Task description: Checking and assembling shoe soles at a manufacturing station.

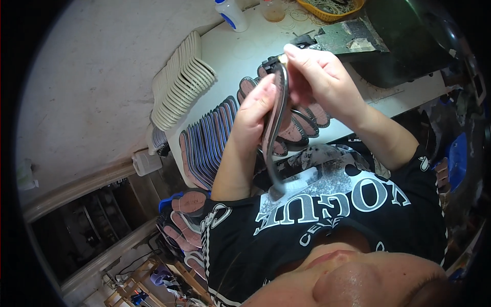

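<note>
Both of my hands are raised over the white table, holding one shoe sole edge-on. The sole [276, 112] has a brownish-pink face and a dark rim, and it bends lengthwise towards my shirt. My left hand [254, 110] grips it from the left side, thumb and fingers near its upper part. On the other side, my right hand [325, 77] pinches its top end, beside a small black machine part [270, 63]. Part of the right fingers is hidden behind the sole. Several more soles [292, 130] lie overlapping on the table behind it.
A row of pinkish, dark-edged soles [207, 140] stands left, with stacked cream sole-shaped pieces [184, 84] behind it. A dark green machine [404, 41] occupies the right. A white bottle [231, 15] and yellow basket [332, 14] sit at the back. More soles [192, 202] are piled lower left.
</note>
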A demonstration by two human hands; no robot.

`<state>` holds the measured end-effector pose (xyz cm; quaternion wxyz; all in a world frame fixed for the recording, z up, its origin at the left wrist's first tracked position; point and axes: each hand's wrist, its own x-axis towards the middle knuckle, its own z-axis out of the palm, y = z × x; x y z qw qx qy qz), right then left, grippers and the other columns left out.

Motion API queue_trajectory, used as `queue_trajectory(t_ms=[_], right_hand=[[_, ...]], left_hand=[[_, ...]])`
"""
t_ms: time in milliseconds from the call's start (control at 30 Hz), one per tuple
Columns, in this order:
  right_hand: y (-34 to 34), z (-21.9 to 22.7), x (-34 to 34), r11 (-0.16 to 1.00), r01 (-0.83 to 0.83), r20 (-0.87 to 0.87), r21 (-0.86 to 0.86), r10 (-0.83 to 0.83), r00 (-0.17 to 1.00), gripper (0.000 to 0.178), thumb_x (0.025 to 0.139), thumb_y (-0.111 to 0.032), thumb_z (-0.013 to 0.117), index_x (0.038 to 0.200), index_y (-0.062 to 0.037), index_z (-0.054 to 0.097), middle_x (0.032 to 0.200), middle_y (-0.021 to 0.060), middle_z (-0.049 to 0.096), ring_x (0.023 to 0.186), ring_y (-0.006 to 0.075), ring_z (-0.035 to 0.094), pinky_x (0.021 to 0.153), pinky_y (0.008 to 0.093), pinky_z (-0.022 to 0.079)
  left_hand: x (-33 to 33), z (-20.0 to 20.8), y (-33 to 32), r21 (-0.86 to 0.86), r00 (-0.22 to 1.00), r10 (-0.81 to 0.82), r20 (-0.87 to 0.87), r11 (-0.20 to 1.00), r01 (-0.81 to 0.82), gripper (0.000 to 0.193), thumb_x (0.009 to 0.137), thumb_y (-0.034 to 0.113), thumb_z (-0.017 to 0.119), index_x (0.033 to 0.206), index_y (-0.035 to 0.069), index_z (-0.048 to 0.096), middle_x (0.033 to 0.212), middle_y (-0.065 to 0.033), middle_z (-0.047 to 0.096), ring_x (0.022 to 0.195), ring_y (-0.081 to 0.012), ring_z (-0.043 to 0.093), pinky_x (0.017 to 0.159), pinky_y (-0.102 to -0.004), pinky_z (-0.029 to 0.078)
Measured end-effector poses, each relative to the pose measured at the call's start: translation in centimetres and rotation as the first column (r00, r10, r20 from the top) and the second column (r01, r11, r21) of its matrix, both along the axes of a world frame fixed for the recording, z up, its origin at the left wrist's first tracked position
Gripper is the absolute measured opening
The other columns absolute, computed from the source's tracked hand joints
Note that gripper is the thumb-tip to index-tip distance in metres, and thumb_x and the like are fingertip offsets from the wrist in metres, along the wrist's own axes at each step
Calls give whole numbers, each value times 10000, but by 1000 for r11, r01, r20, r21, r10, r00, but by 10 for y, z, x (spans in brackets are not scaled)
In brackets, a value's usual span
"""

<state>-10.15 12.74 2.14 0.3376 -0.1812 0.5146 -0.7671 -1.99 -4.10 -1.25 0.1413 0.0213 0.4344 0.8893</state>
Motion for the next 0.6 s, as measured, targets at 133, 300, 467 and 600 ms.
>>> queue_trajectory(t_ms=[133,300,467,600], right_hand=[[-6,-18,46,944,-13,-498,329,185,847,708,869,-279,695,1388,-13,295,981,177,619,813,250,629,750,344,513],[-15,-91,50,728,397,-820,559,414,394,807,709,-34,713,1428,-62,348,1435,202,348,1310,377,369,1032,447,380],[-15,-106,52,847,18,-825,531,512,240,494,747,-90,689,1222,-65,555,1413,131,434,1355,292,364,1085,463,299],[-22,-117,44,832,-10,-827,555,553,97,429,767,-129,690,1183,-85,593,1384,102,480,1354,259,378,1091,466,297]], left_hand=[[5,-27,-20,-316,857,509,83,829,-461,307,1043,231,368,1238,26,487,1041,-83,622,914,-150,612,813,-279,489],[27,-78,-50,-749,812,166,-560,-521,-410,430,880,341,603,1125,-8,553,1302,-210,435,1267,-407,330,1016,-560,266],[66,-71,-36,-789,990,57,-129,-611,-68,332,719,300,685,881,23,602,1061,-140,511,1058,-319,444,861,-469,340],[62,-67,-48,-766,981,-11,-194,-623,-159,184,666,217,668,674,52,588,944,-97,531,978,-286,463,830,-432,336]])
